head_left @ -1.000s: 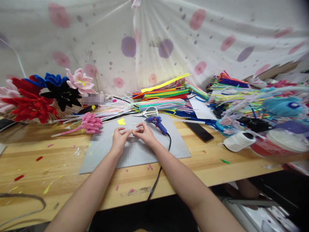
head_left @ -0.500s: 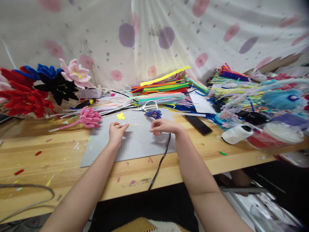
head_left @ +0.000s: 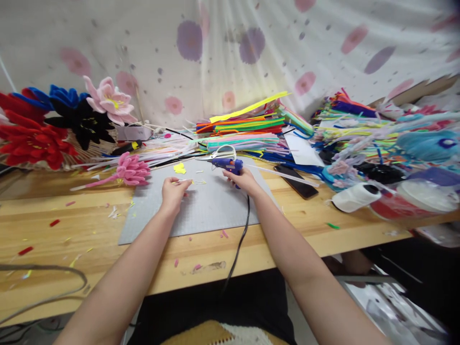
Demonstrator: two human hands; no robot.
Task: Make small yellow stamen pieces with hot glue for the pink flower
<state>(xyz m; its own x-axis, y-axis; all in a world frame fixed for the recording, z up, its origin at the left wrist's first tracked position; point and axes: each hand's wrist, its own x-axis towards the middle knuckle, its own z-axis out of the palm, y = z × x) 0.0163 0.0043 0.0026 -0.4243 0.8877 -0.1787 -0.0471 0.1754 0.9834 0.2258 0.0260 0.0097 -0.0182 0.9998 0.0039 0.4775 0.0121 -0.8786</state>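
My right hand (head_left: 241, 181) is closed round the handle of a blue hot glue gun (head_left: 227, 164). A clear glue stick (head_left: 283, 175) juts from its back, and its black cord (head_left: 241, 237) runs down over the table edge. Over the grey cutting mat (head_left: 212, 215), my left hand (head_left: 174, 194) pinches a thin pale stick (head_left: 179, 181), too small to name more exactly. Beside its fingertips lie small thin pale pieces (head_left: 201, 182). Yellow cut pieces (head_left: 179, 168) rest farther back on the mat, and white-handled scissors (head_left: 223, 152) lie behind the glue gun.
A pink pipe-cleaner flower (head_left: 131, 170) lies left of the mat. Fuzzy flowers, including a black one (head_left: 82, 122), stand back left. Bundles of pipe cleaners (head_left: 247, 127) are piled at the back. On the right are a phone (head_left: 296, 182) and a white thread spool (head_left: 355, 197).
My right hand has taken hold of the glue gun and lifted it slightly; its glue stick now slants. My left hand keeps its pinch in nearly the same place.
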